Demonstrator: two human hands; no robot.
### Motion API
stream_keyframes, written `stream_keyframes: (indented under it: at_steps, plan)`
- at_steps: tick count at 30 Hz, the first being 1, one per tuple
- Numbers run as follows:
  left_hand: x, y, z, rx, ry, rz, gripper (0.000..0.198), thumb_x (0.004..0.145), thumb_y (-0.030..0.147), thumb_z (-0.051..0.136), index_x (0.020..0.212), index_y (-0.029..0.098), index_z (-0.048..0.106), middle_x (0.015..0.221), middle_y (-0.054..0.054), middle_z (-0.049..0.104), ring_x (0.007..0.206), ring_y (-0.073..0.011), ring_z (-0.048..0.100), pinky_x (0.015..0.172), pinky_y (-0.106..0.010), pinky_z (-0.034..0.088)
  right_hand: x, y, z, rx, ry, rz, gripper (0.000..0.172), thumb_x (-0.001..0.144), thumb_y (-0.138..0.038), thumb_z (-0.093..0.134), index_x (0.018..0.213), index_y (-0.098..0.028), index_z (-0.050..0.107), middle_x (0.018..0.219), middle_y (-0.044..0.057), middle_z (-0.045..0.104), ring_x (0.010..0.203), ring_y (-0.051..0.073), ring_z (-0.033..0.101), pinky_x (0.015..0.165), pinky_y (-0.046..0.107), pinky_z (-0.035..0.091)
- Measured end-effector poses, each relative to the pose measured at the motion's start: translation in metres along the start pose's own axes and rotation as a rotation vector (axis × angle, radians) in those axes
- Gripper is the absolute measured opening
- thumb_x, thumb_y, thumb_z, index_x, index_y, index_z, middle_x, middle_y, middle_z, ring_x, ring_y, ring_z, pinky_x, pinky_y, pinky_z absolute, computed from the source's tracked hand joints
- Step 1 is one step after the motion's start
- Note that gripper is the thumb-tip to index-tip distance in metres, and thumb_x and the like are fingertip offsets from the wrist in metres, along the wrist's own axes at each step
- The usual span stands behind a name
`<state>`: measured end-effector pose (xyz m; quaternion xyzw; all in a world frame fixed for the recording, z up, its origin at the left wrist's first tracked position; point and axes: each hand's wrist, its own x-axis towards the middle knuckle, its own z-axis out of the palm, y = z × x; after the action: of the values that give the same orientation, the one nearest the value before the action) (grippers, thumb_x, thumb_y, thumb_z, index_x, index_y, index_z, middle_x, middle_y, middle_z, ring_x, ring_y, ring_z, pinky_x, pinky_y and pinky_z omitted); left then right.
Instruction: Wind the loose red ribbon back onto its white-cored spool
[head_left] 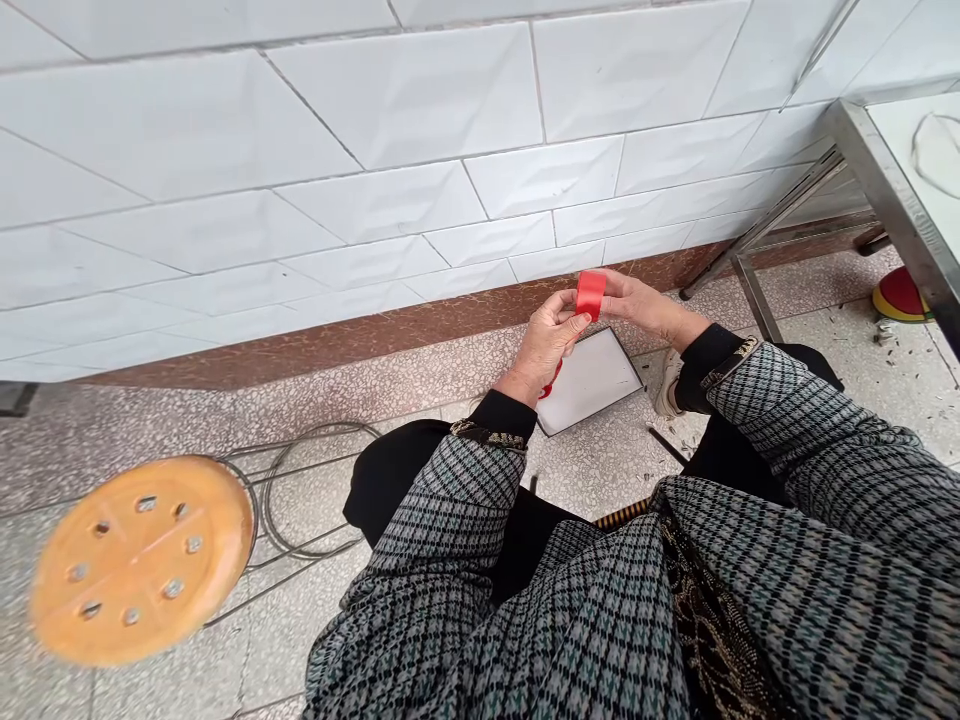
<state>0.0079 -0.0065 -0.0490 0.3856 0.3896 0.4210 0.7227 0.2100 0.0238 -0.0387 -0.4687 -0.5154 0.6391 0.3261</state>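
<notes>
Both hands meet in front of me, over the floor. Between them is a glossy red ribbon, wide and apparently looped or rolled. My left hand pinches its lower left side, thumb across the front. My right hand is closed at its right edge, with some fingertips hidden behind it. Below the hands lies a white shallow tray or board with a dark rim. A small curled red thing shows beside my left wrist, partly covered; its kind I cannot make out.
An orange round stool with holes in its seat lies tipped over at left, metal legs on the floor. A metal-framed table stands at right, a red and yellow ball-like object beneath. A white tiled wall rises ahead. Small scraps litter the floor.
</notes>
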Motion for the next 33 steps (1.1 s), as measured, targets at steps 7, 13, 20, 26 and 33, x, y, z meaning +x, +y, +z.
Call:
stream_keyframes:
  at_steps: [7,13,20,26,33]
  plan:
    - [-0.006,0.009,0.0,0.01,-0.017,-0.12,0.049,0.073,0.034,0.097,0.11,0.021,0.067,0.065,0.01,0.055,0.042,-0.0027,0.025,0.042,-0.023,0.012,-0.001,-0.003,-0.01,-0.778,0.051,-0.28,0.043,0.093,-0.026,0.077,0.134,-0.015,0.073,0.124,0.017,0.081,0.102,0.03,0.073,0.1,0.046,0.057]
    - [-0.003,-0.001,0.011,0.035,0.134,0.015,0.03,0.09,0.033,0.085,0.113,0.023,0.068,0.062,0.01,0.05,0.043,-0.0052,0.031,0.043,-0.023,0.021,0.001,-0.003,-0.004,-0.826,0.223,-0.251,0.047,0.094,-0.026,0.067,0.138,-0.012,0.073,0.108,0.015,0.081,0.094,0.03,0.071,0.092,0.042,0.056]
    - [-0.001,-0.008,0.012,0.091,0.137,0.079,0.034,0.09,0.042,0.084,0.077,0.02,0.062,0.059,0.008,0.044,0.047,-0.0047,0.032,0.046,-0.022,0.024,0.01,-0.001,-0.014,-0.578,0.37,-0.209,0.043,0.09,-0.029,0.067,0.129,-0.014,0.074,0.097,0.007,0.08,0.091,0.027,0.068,0.092,0.041,0.056]
    - [-0.003,-0.004,0.014,0.06,0.087,0.062,0.043,0.091,0.054,0.085,0.076,0.021,0.061,0.059,0.008,0.041,0.047,-0.0046,0.03,0.046,-0.022,0.024,0.002,-0.008,0.003,-0.069,0.222,-0.04,0.018,0.091,-0.037,0.077,0.099,-0.022,0.073,0.089,0.002,0.078,0.091,0.021,0.069,0.087,0.031,0.057]
    - [-0.003,-0.002,0.015,0.104,0.098,0.033,0.039,0.091,0.047,0.085,0.075,0.019,0.063,0.056,0.009,0.036,0.048,-0.0048,0.025,0.046,-0.023,0.018,-0.005,-0.014,0.016,0.363,0.1,0.213,0.021,0.09,-0.034,0.087,0.087,-0.019,0.074,0.083,0.005,0.077,0.077,0.015,0.067,0.075,0.025,0.056]
